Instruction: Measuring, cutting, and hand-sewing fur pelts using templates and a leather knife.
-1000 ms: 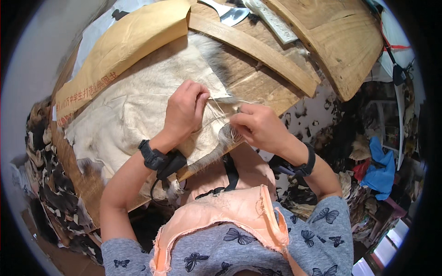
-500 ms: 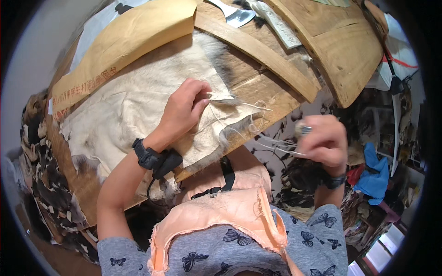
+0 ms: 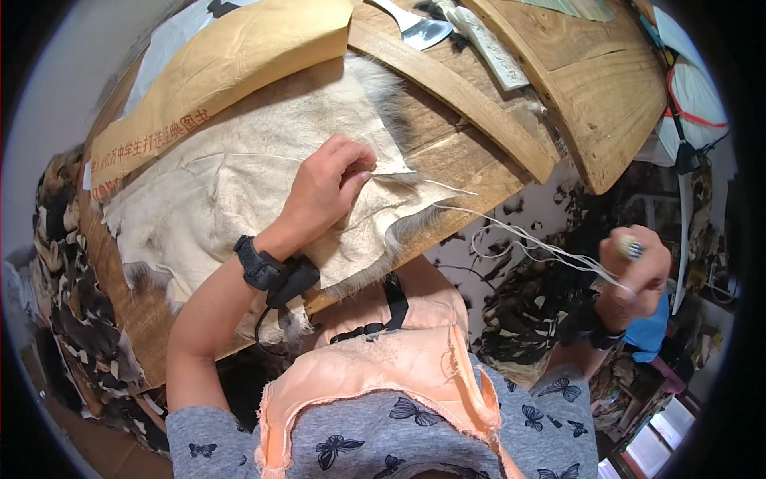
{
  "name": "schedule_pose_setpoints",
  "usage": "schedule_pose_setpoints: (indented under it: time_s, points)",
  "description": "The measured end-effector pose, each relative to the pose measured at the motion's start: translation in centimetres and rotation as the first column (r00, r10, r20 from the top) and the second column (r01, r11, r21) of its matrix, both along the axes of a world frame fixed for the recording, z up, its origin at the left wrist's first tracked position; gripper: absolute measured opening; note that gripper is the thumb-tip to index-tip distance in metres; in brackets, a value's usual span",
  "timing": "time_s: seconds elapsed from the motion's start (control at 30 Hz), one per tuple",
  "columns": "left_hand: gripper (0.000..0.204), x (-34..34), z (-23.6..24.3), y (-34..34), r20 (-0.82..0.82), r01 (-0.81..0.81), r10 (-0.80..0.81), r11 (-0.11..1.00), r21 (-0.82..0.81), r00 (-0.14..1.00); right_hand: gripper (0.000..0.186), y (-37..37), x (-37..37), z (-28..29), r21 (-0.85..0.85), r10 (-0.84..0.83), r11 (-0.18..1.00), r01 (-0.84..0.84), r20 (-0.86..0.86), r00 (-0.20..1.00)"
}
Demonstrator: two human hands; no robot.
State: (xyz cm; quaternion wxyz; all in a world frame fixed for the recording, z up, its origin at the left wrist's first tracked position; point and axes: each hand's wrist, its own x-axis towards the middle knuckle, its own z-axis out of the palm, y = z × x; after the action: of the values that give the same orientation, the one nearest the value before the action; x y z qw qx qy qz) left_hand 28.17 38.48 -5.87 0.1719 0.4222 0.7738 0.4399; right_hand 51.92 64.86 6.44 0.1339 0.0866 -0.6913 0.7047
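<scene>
A cream-coloured fur pelt [image 3: 231,191] lies skin side up on the wooden table, with grey fur along its edges. My left hand [image 3: 331,180] pinches the pelt close to a slit or seam near its right end. Off the table's right edge, my right hand [image 3: 638,263] is closed around white thread [image 3: 531,239], which runs loosely back to the pelt's corner. A ring or thimble-like band [image 3: 629,247] shows on a finger of this hand. Whether a needle is in its fingers is too small to tell.
A yellow-brown paper sheet [image 3: 263,40] covers the pelt's far side. Beyond lie a wooden strip [image 3: 455,96], a broad metal blade [image 3: 423,32], a whitish bar [image 3: 491,48] and a curved wooden board [image 3: 590,96]. Dark fur scraps [image 3: 88,319] hang at the left; a blue cloth [image 3: 648,331] is at the right.
My right hand has moved outward to the right, drawing the thread longer and straighter; its loops near the pelt have shrunk. My left hand keeps its pinch on the pelt, almost unmoved.
</scene>
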Motion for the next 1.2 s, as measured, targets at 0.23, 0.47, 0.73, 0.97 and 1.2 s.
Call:
schedule_pose_setpoints:
  time_s: [0.23, 0.47, 0.73, 0.97, 1.2]
  points:
    - [0.009, 0.6, 2.1, 0.3, 0.157, -0.175, 0.178, 0.984, -0.034, 0.971, 0.014, -8.5, -8.5, -1.8, 0.622, 0.125, 0.764, -0.17, 0.115, 0.985]
    - [0.018, 2.4, 4.7, -1.2, 0.281, 0.255, -0.289, 0.955, 0.154, 0.915, 0.009, -10.7, -10.5, -9.4, 0.662, -0.122, 0.748, 0.042, 0.074, 0.99]
    - [0.017, 0.8, 1.2, 0.6, -0.152, -0.239, 0.205, 0.935, -0.263, 0.967, 0.009, -10.0, -9.1, -9.8, 0.725, -0.14, 0.689, 0.027, 0.097, 0.985]
    - [0.007, 1.1, -0.4, 1.1, -0.256, -0.286, 0.223, 0.926, -0.245, 0.941, 0.014, -6.4, -5.9, -6.5, 0.702, -0.234, 0.709, 0.063, 0.15, 0.961]
    - [0.01, 1.3, -0.2, 1.4, -0.38, -0.231, 0.124, 0.941, -0.249, 0.917, 0.013, -2.3, -3.8, 1.3, 0.018, 0.551, 0.819, -0.573, -0.301, 0.778]
